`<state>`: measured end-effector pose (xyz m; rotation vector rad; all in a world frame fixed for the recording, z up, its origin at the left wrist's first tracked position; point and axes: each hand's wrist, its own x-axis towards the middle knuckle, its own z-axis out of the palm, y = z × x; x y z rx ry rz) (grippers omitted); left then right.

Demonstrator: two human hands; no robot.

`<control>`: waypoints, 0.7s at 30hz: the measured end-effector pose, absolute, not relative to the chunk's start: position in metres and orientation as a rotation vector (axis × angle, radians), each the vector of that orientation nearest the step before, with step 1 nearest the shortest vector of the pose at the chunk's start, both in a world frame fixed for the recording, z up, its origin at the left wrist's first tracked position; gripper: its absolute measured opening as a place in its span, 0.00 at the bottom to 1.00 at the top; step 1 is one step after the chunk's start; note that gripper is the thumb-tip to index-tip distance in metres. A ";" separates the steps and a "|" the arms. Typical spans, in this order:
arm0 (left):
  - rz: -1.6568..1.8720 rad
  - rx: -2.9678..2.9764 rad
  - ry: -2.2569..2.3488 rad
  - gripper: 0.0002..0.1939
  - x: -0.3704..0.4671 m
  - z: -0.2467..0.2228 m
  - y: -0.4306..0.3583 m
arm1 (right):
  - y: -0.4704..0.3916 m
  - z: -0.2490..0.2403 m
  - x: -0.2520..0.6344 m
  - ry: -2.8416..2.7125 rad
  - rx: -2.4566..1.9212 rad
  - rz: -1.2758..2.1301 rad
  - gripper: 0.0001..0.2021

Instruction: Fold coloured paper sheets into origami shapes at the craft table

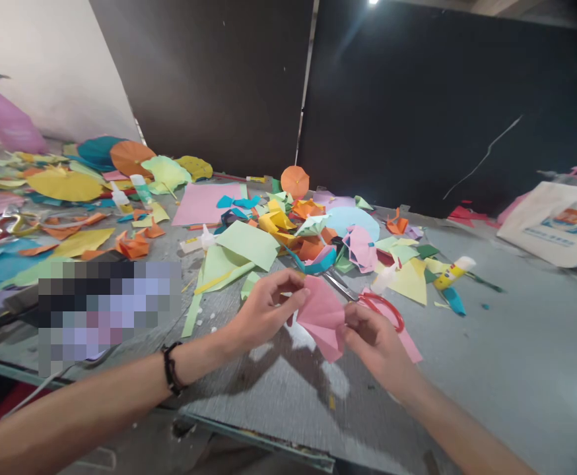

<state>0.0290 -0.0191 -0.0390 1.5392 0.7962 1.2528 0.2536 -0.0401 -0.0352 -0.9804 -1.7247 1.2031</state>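
Observation:
Both hands hold a folded pink paper piece (322, 316) just above the grey table (516, 343). My left hand (263, 310) pinches its upper left edge between thumb and fingers; a dark band sits on that wrist. My right hand (375, 343) grips the lower right side of the fold. Red-handled scissors (368, 300) lie on the table right behind the paper, partly hidden by it and my right hand.
Piles of coloured paper scraps and folded paper umbrellas (130, 157) cover the table's far and left parts. A glue bottle (453, 272) lies to the right, another glue bottle (141, 189) at the left. A white bag (556, 221) rests far right. Dark panels stand behind.

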 end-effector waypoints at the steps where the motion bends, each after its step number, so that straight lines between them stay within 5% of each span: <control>1: 1.236 1.569 0.798 0.11 0.028 -0.039 -0.020 | -0.041 -0.036 0.254 -1.738 -0.974 1.229 0.05; 10: 1.082 1.777 0.783 0.11 0.027 -0.030 -0.025 | -0.038 -0.037 0.254 -1.739 -1.038 1.197 0.16; 21: 1.329 1.941 1.022 0.06 0.027 -0.029 -0.020 | -0.033 -0.040 0.254 -1.623 -1.134 1.068 0.15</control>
